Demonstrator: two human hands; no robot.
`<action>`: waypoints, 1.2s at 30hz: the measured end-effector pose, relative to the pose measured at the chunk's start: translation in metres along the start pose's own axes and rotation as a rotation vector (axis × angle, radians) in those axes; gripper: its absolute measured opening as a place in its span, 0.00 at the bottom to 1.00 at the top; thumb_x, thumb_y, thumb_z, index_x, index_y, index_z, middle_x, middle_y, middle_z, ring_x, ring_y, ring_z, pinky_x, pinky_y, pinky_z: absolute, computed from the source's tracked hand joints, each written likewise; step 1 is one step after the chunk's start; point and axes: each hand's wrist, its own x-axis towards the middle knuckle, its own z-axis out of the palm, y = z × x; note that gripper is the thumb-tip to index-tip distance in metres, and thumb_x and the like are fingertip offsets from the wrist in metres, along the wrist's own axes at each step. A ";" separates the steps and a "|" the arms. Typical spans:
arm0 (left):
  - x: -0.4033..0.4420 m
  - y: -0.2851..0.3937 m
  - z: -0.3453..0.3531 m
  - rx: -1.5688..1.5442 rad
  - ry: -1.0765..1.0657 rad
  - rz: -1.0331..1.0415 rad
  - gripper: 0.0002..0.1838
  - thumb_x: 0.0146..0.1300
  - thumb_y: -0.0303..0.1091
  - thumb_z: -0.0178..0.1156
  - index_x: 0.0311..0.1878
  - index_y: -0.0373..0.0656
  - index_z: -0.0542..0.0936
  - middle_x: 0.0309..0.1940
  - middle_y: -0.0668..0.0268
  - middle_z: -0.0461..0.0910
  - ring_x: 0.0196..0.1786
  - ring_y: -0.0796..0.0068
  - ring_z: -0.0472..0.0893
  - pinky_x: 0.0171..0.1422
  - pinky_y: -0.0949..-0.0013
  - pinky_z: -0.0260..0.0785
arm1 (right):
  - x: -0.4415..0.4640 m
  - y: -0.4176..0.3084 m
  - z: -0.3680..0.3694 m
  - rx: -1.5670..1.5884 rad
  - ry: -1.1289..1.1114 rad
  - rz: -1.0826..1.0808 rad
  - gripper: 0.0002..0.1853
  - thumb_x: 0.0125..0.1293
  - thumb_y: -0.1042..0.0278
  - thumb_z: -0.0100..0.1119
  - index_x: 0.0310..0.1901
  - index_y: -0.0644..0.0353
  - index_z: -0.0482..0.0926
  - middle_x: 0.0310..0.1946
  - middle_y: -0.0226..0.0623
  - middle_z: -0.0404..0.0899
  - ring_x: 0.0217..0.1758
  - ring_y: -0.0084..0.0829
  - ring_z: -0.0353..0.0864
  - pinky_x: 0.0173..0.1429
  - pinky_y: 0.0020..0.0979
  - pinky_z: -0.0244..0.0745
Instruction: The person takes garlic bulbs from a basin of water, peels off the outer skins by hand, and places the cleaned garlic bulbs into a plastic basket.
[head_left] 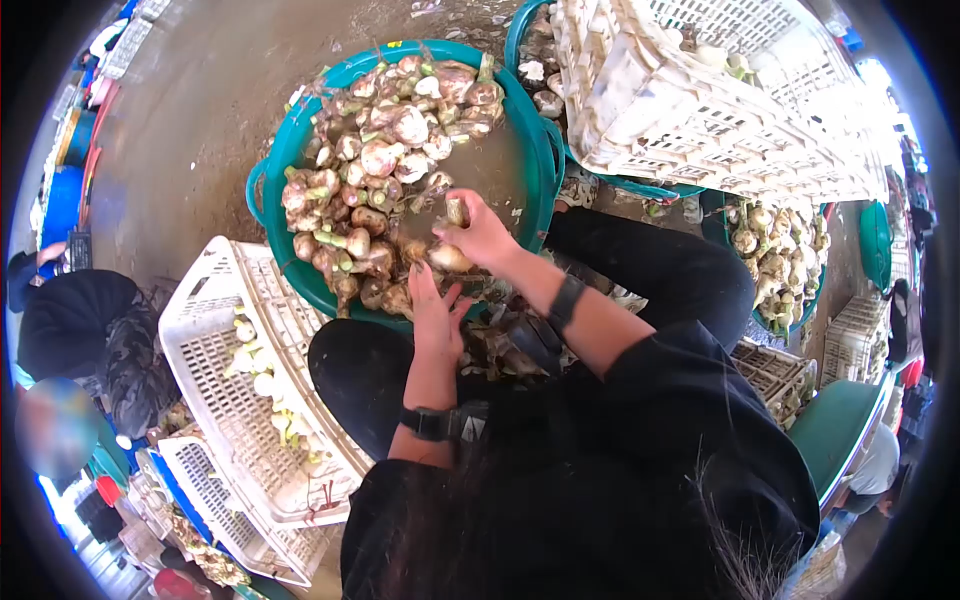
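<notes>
My right hand (478, 235) is closed around the stub of a garlic bulb (450, 258), over the near right part of a teal tub (262, 195). The stem end pokes up between thumb and fingers, and the pale round bulb faces left. Just below and to the left is my left hand (436, 318), its fingers apart and their tips close to the bulb's root end; whether they touch it I cannot tell. Muddy, purplish garlic bulbs (385, 155) are heaped in the tub, with murky brown water (495, 175) showing at its right side.
A white plastic crate (205, 300) holding peeled pale bulbs (265, 385) leans at my left. Another white crate (690, 150) rests on a tub at upper right. More bulbs (775, 250) fill a tub at right. A person in dark clothes (80, 320) sits at far left.
</notes>
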 end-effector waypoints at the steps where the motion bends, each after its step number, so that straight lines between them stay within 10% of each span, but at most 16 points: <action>1: 0.000 0.003 0.003 -0.008 0.007 -0.007 0.32 0.62 0.58 0.45 0.62 0.48 0.55 0.42 0.64 0.71 0.43 0.74 0.73 0.39 0.71 0.67 | -0.014 -0.008 0.003 0.447 0.148 -0.163 0.12 0.56 0.65 0.55 0.42 0.58 0.75 0.41 0.44 0.76 0.45 0.45 0.75 0.46 0.37 0.71; 2: -0.002 0.008 0.005 -0.098 -0.107 0.028 0.30 0.62 0.57 0.44 0.62 0.49 0.57 0.44 0.65 0.71 0.41 0.74 0.74 0.35 0.73 0.67 | -0.027 -0.014 -0.002 0.443 0.143 -0.157 0.12 0.56 0.65 0.55 0.42 0.58 0.75 0.41 0.44 0.76 0.45 0.45 0.75 0.46 0.37 0.71; 4: 0.000 0.016 0.005 -0.069 -0.199 0.150 0.26 0.62 0.53 0.48 0.56 0.46 0.65 0.35 0.67 0.74 0.31 0.78 0.76 0.25 0.76 0.65 | -0.050 -0.033 -0.027 -0.283 0.244 -0.811 0.07 0.54 0.68 0.53 0.33 0.60 0.76 0.34 0.45 0.78 0.38 0.43 0.78 0.41 0.36 0.73; 7: 0.008 0.025 -0.013 0.443 -0.143 0.235 0.18 0.60 0.42 0.53 0.50 0.42 0.71 0.27 0.69 0.74 0.27 0.80 0.74 0.25 0.78 0.63 | -0.071 -0.046 -0.053 -0.889 -0.274 -0.668 0.06 0.50 0.68 0.55 0.28 0.60 0.78 0.25 0.44 0.79 0.31 0.46 0.79 0.36 0.39 0.75; 15: 0.004 0.019 -0.022 0.457 -0.368 0.164 0.13 0.52 0.27 0.55 0.43 0.36 0.77 0.25 0.73 0.73 0.26 0.88 0.68 0.28 0.82 0.60 | -0.075 -0.013 -0.046 -0.775 -0.360 -0.581 0.09 0.50 0.65 0.53 0.21 0.60 0.78 0.20 0.48 0.77 0.26 0.45 0.79 0.32 0.39 0.74; 17: 0.005 0.019 -0.021 0.441 -0.393 0.178 0.13 0.52 0.27 0.55 0.43 0.36 0.77 0.25 0.73 0.73 0.26 0.88 0.68 0.28 0.82 0.60 | -0.064 0.002 -0.047 -0.250 -0.386 -0.221 0.11 0.51 0.63 0.51 0.21 0.61 0.77 0.20 0.48 0.76 0.27 0.46 0.78 0.33 0.41 0.74; 25: 0.005 0.026 -0.020 0.608 -0.498 0.264 0.13 0.53 0.26 0.52 0.43 0.37 0.77 0.25 0.74 0.73 0.25 0.88 0.68 0.28 0.82 0.59 | -0.095 -0.024 -0.047 -0.719 -0.291 -0.530 0.11 0.56 0.64 0.50 0.26 0.63 0.76 0.18 0.46 0.75 0.21 0.40 0.77 0.29 0.37 0.73; 30: -0.001 0.025 -0.020 0.434 -0.574 0.410 0.19 0.56 0.31 0.53 0.51 0.37 0.74 0.37 0.69 0.75 0.34 0.85 0.71 0.34 0.80 0.64 | -0.095 -0.026 -0.055 0.676 -0.491 0.527 0.12 0.60 0.65 0.51 0.36 0.65 0.78 0.18 0.37 0.74 0.23 0.22 0.76 0.28 0.29 0.71; 34: -0.010 0.038 -0.022 0.689 -0.379 0.055 0.28 0.56 0.31 0.55 0.62 0.43 0.64 0.47 0.63 0.73 0.48 0.76 0.72 0.53 0.74 0.64 | -0.102 -0.014 -0.038 0.083 -0.147 -0.186 0.11 0.56 0.66 0.54 0.35 0.66 0.78 0.19 0.39 0.75 0.24 0.25 0.74 0.31 0.32 0.68; 36: -0.019 0.033 -0.027 0.812 -0.463 0.303 0.29 0.54 0.29 0.55 0.62 0.42 0.64 0.49 0.62 0.72 0.50 0.74 0.72 0.56 0.72 0.63 | -0.092 -0.006 -0.031 0.169 -0.122 -0.014 0.11 0.57 0.66 0.54 0.34 0.66 0.78 0.20 0.39 0.76 0.25 0.26 0.74 0.31 0.32 0.68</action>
